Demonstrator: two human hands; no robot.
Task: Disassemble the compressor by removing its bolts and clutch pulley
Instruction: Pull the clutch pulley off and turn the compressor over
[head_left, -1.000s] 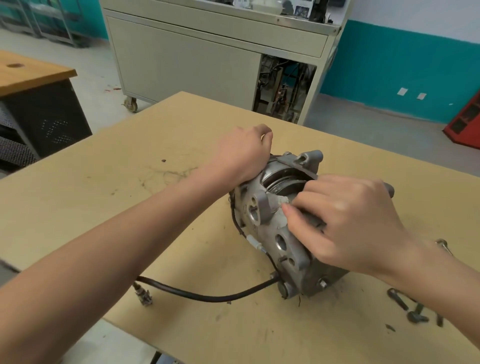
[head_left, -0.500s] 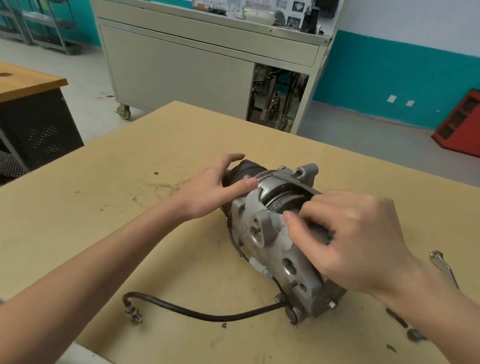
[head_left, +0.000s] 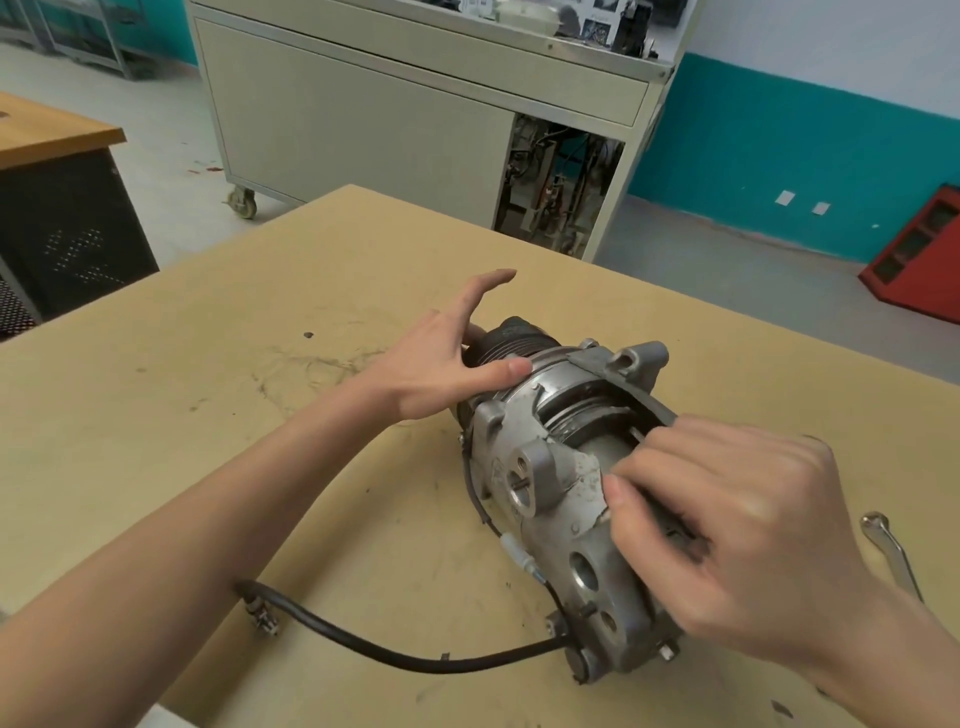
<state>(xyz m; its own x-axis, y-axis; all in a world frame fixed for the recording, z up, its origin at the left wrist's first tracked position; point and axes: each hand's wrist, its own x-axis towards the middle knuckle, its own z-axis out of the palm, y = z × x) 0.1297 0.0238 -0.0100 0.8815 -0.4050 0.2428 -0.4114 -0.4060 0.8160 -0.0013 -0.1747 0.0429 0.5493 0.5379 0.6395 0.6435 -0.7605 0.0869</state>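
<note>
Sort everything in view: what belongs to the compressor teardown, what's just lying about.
Job: compressor, its clutch pulley, left hand and right hand on it, wrench (probably for bolts).
Lying about: grey cabinet, red rack, wooden desk.

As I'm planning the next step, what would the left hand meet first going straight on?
Probably the clutch pulley just ahead of the left hand, though its raised fingers might pass over it; depth is unclear.

Down on the table, taking the compressor as centre: cable left and nearer, wrench right, cabinet well behind.
</note>
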